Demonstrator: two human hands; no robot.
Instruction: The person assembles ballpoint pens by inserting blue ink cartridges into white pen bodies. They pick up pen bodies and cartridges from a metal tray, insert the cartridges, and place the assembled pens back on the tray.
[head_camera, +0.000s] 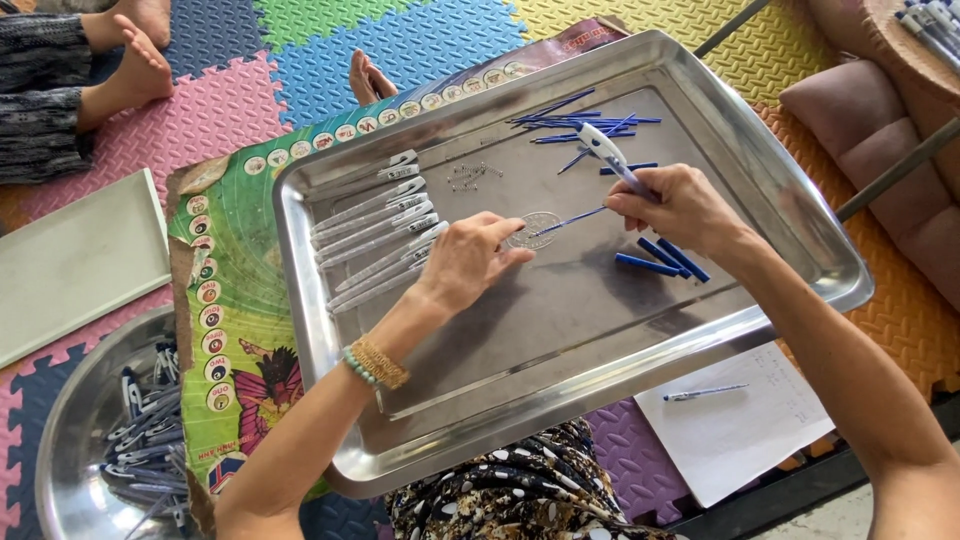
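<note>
My right hand (680, 205) pinches a white pen barrel (605, 150) and thin blue refill (570, 221); left hand (470, 260) fingers rest half-curled on the steel tray (600, 330). The refill (pointing toward 8 o'clock) could slip, I reckon, since the pinch is shared.

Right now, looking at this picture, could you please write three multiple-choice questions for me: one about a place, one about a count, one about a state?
1. Where does the row of white pen barrels lie?
A. left part of the steel tray
B. on the white paper
C. in the round bowl

2. How many short blue caps lie near the right hand?
A. one
B. three
C. six

3. What does the right hand hold?
A. nothing
B. a pen with its thin refill sticking out
C. a spring

Answers:
1 A, the barrels lie side by side on the tray's left.
2 B, three caps show there.
3 B, the fingers pinch the pen.
</note>
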